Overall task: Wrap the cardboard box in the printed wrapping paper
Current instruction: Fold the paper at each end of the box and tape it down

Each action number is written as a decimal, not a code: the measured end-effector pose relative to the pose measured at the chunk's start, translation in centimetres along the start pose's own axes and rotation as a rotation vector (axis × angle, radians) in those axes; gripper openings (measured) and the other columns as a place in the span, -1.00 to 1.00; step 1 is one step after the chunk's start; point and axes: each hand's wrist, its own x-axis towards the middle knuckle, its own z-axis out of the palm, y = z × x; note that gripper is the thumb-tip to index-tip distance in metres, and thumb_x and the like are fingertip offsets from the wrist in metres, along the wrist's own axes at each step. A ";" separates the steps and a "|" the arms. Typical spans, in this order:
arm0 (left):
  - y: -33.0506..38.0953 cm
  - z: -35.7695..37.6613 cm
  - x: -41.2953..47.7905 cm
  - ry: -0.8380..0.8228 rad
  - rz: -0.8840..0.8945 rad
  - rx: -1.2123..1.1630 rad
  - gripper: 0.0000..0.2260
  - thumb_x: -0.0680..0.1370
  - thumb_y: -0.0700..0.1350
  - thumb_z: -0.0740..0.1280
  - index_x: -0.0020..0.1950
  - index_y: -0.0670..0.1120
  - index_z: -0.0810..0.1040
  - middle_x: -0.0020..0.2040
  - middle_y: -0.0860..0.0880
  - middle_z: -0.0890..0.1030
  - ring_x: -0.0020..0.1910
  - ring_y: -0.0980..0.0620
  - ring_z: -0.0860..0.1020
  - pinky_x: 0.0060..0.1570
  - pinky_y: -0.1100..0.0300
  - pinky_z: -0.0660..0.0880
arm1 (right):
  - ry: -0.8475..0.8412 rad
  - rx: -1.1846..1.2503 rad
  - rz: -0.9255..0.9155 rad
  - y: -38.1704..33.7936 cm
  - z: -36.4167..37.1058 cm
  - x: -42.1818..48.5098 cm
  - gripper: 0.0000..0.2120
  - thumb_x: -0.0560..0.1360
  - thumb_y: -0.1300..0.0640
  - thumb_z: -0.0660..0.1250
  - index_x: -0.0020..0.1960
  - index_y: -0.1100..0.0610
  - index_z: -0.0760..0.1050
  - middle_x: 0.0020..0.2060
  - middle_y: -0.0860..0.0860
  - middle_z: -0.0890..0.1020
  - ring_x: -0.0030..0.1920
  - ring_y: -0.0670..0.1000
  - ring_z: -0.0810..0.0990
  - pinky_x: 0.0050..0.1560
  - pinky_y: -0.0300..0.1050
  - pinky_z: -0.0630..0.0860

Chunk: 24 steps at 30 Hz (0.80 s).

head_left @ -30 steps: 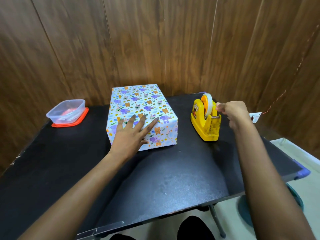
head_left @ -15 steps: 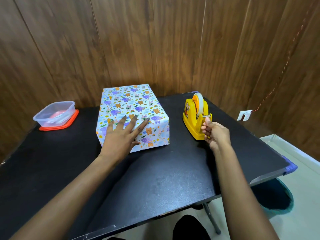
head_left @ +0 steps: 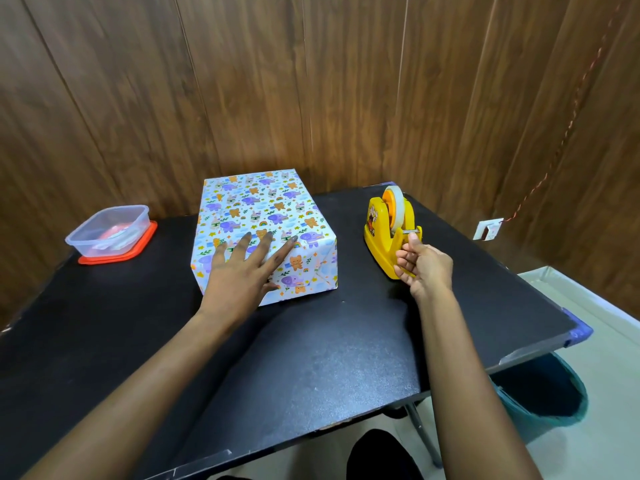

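The box [head_left: 263, 209], covered in white paper printed with animals, sits at the back middle of the black table [head_left: 311, 358]. A folded paper flap lies on its near end. My left hand [head_left: 242, 275] rests flat on the box's near top edge, fingers spread. To the right stands a yellow tape dispenser [head_left: 381, 233] with a roll of clear tape [head_left: 396, 206]. My right hand [head_left: 426, 268] is at the dispenser's near end, fingers curled and pinching the tape end just below the cutter. The clear strip itself barely shows.
A clear plastic container on an orange lid [head_left: 107, 230] stands at the back left. Wood-panelled walls close the back and right. A teal bin [head_left: 543, 396] sits on the floor under the table's right corner, and a wall socket [head_left: 488, 229] is on the right.
My right hand came down from the top of the dispenser to its near end by the cutter. My left hand stayed flat on the box.
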 end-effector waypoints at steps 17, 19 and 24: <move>0.1 -0.1 0.0 -0.047 -0.017 0.014 -0.09 0.28 0.16 0.52 0.48 0.12 0.06 0.35 -0.10 0.47 0.23 -0.24 0.50 0.06 -0.23 0.45 | 0.031 0.631 0.251 0.1 1.8 -1.1 -0.79 0.57 0.20 0.25 -0.23 0.21 0.45 -0.31 0.05 0.51 -0.67 -0.16 0.48 -0.43 -0.15 0.53; 0.1 -0.1 0.0 -0.048 -0.019 0.009 -0.09 0.29 0.16 0.51 0.49 0.12 0.06 0.35 -0.10 0.46 0.24 -0.24 0.49 0.07 -0.23 0.45 | 0.081 0.601 0.259 0.4 1.6 -1.2 -0.78 0.58 0.25 0.22 -0.23 0.22 0.43 -0.35 0.06 0.50 -0.70 -0.17 0.44 -0.46 -0.14 0.52; 0.1 0.0 0.0 -0.029 -0.018 0.006 -0.09 0.28 0.15 0.52 0.48 0.12 0.07 0.34 -0.11 0.47 0.23 -0.24 0.50 0.05 -0.23 0.45 | -0.051 0.346 0.285 3.1 0.4 -2.0 -0.78 0.59 0.26 0.21 -0.24 0.23 0.42 -0.62 0.01 0.44 -0.72 -0.18 0.36 -0.59 -0.25 0.51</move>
